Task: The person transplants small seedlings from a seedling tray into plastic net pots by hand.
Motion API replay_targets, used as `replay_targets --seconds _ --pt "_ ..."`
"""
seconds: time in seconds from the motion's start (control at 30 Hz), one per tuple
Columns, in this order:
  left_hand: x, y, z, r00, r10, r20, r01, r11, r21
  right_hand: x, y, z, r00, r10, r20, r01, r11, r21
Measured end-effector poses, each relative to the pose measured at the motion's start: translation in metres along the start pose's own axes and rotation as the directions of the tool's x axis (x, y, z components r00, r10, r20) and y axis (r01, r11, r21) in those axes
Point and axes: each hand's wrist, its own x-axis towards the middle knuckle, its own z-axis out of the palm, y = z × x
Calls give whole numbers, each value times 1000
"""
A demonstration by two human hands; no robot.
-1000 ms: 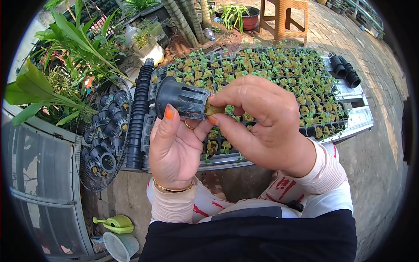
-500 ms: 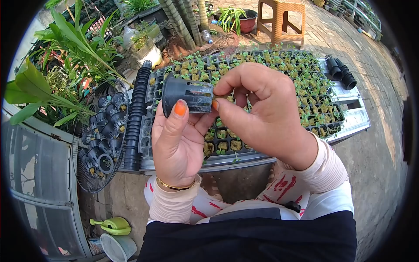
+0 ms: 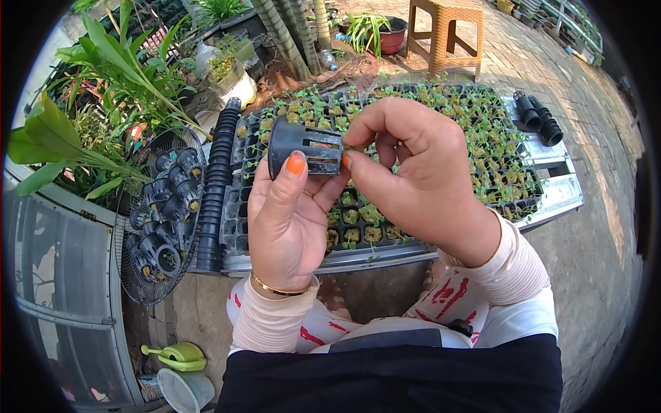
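Gripping a cup (image 3: 297, 146), left hand (image 3: 286, 230) faces pinched right hand (image 3: 423, 175) above silver table (image 3: 561, 196) outdoors.

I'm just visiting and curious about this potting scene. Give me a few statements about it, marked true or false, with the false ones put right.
1. The left hand holds a slotted black cup. True.
2. The slotted black cup stands upright. False: it is tipped on its side, its wide rim toward the left of the picture.
3. The fingertips of the right hand are at the cup's narrow end. True.
4. The wire basket holds only leaves. False: it holds more slotted black cups.
5. A brown stool stands beyond the seedlings. True.
6. The watering can is red. False: it is green.
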Motion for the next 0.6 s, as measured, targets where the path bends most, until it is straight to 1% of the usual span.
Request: replay_targets --seconds 0.07,0.1,0.17,0.2,0.27,0.3,0.37,0.4,0.43,0.5,0.6 --pt "0 0 0 999 -9 -35 9 1000 9 0 1 2 999 48 -18 -46 996 79" --pt "1 0 -1 999 -9 -35 9 1000 10 -1 1 1 999 47 -18 -46 996 80" --pt "1 2 -3 998 -59 -11 58 997 -43 -2 1 -2 997 -70 34 68 996 50" --pt "2 4 -4 998 -58 -12 57 997 -42 -3 -1 -5 997 -70 34 68 996 52" --pt "3 7 -6 992 -125 -13 124 991 -56 -3 -7 -13 987 103 124 -127 971 204" --pt "4 7 -4 992 -124 -13 123 991 -55 -3 -5 -15 987 102 125 -126 971 205" --pt "4 7 1 991 -125 -40 122 990 -73 -2 -1 -18 995 68 68 -78 986 146" --pt "5 7 1 991 -126 -39 123 990 -73 -1 1 -18 995 69 67 -78 986 145" --pt "5 6 -1 991 -133 -17 131 987 -94 0 4 -18 997 -35 68 32 998 45" --pt "5 6 -1 990 -140 5 140 984 -114 0 7 -17 987 -138 79 142 988 -54" --pt "4 4 1 990 -138 32 141 981 -136 -1 7 -12 983 -173 61 177 982 -70"
